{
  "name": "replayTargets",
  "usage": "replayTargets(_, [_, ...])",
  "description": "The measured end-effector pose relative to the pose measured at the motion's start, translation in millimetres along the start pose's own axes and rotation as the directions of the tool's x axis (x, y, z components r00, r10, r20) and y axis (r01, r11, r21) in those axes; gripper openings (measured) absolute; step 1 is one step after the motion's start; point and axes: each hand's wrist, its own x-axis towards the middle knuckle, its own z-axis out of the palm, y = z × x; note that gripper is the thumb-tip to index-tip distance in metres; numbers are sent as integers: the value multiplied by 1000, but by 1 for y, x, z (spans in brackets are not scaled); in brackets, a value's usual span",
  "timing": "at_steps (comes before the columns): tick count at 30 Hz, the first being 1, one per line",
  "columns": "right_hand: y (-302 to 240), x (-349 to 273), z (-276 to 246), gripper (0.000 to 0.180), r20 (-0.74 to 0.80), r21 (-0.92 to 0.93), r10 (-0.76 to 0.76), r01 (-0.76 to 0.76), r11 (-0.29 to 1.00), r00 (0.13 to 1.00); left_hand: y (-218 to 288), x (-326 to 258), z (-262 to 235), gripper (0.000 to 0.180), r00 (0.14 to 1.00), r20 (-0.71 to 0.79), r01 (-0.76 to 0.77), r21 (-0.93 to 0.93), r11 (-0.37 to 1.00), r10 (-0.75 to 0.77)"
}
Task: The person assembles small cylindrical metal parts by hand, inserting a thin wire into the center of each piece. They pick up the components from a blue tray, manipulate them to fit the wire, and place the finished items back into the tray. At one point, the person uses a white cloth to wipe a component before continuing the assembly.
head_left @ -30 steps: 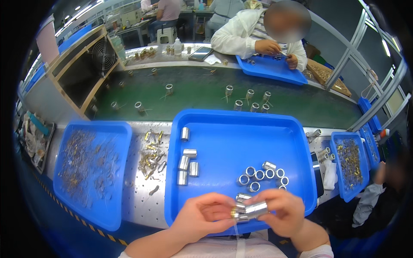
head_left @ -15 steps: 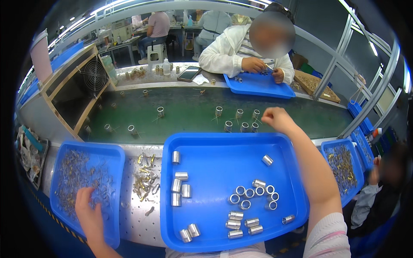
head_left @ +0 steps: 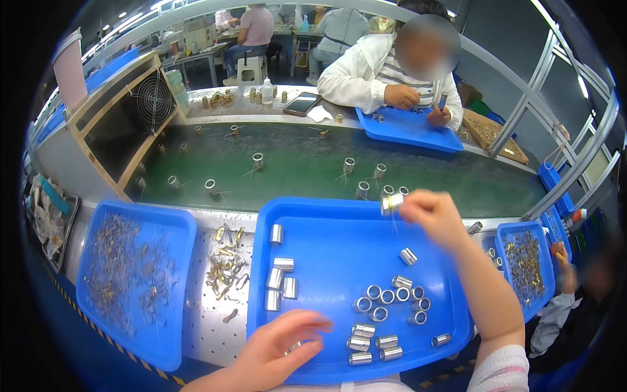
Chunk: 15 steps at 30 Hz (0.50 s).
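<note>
My right hand [head_left: 428, 215] is closed on a short silver metal sleeve [head_left: 392, 202] with a yellowish band, held over the far rim of the big blue tray [head_left: 339, 261]. Thin wires dangle below that sleeve. Over the tray's near left corner reaches my left hand [head_left: 282, 346], thumb and fingers apart. A metal sleeve [head_left: 294, 347] lies partly hidden beneath it; I see no grip on it. More sleeves lie in the tray, some in a group at left [head_left: 275, 279], others standing on end [head_left: 386, 296] or lying at right.
Beyond the tray runs a green conveyor belt [head_left: 294, 157] bearing several sleeves with wires. At left is a blue tray [head_left: 186, 261] of thin wire pieces, beside loose brassy clips [head_left: 225, 271]. Another blue tray [head_left: 526, 228] holds small parts at right. A co-worker [head_left: 366, 72] sits across the belt.
My left hand has left the wire tray and come right, over the big tray. My right hand has come back from the belt, now showing a sleeve in its fingers. The view has shifted slightly.
</note>
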Motion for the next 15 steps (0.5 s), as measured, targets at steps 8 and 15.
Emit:
replayTargets(8, [-49, -123, 52, 18, 87, -5, -258, 260, 966, 962, -16, 18, 32, 36, 991, 123, 80, -169, 982, -60])
replayTargets(15, [-51, -153, 66, 21, 23, 43, -297, 295, 954, 955, -23, 7, 44, 33, 992, 55, -120, 48, 992, 117])
